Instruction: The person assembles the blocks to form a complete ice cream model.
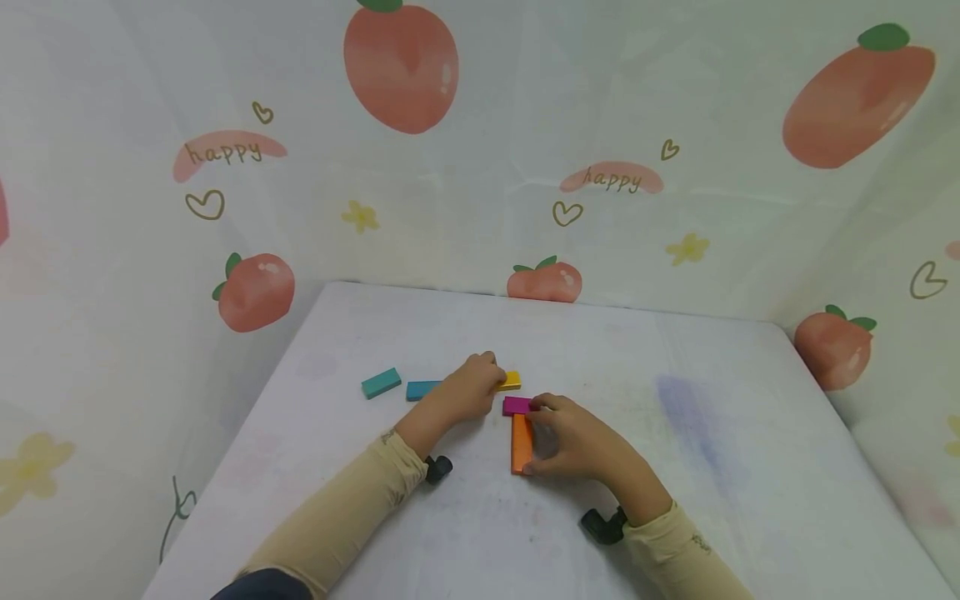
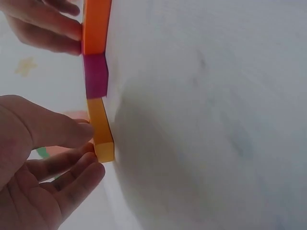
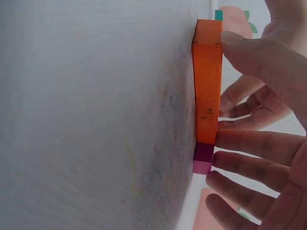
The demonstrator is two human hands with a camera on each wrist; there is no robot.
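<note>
My left hand pinches a yellow block between thumb and fingertips, flat on the white table. Closer to me lies a magenta block, set crosswise at the far end of a long orange block. My right hand spans the orange block lengthwise, thumb at its near end. In the right wrist view its fingertips sit along the magenta block and at the join with the orange block. The left wrist view has the yellow block right at the magenta block's end.
Left of my left hand lies a blue block, partly hidden by the forearm. A teal block sits farther left, at an angle. The white table meets a fruit-printed cloth wall behind and at the sides.
</note>
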